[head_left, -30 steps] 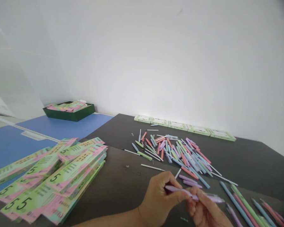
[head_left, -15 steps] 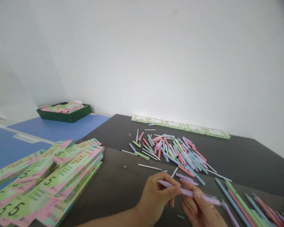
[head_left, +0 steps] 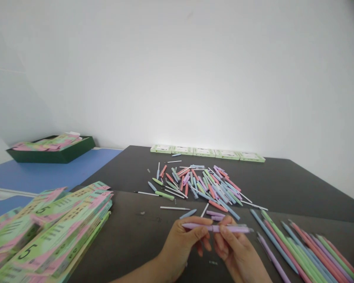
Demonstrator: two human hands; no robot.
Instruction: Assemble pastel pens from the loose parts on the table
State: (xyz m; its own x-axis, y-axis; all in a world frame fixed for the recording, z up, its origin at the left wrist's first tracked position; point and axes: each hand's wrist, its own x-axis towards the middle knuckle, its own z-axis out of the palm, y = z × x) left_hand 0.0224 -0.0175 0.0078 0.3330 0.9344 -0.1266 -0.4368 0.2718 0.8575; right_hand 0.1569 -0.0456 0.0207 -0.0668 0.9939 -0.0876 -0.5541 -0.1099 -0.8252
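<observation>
A purple pen (head_left: 214, 228) lies level between my two hands, its pointed end to the left and its clear clip end to the right. My left hand (head_left: 186, 239) pinches the pointed part between thumb and fingers. Closed on the barrel near the clip is my right hand (head_left: 234, 245). Just beyond the hands are loose purple pen parts (head_left: 215, 214) and a blue barrel piece (head_left: 188, 214). Another purple pen (head_left: 273, 257) rests on the dark table to the right of my right hand.
Colourful pens (head_left: 309, 251) lie side by side at the right. Pen parts and refills (head_left: 206, 182) are heaped mid-table. Flat green-white boxes (head_left: 205, 152) line the back. Printed cartons (head_left: 61, 232) are stacked at left, with a green tray (head_left: 67, 153) of cartons behind.
The pen between my hands has gone from slanted to nearly level, and my right hand has shifted toward the left. The camera view has turned somewhat to the right.
</observation>
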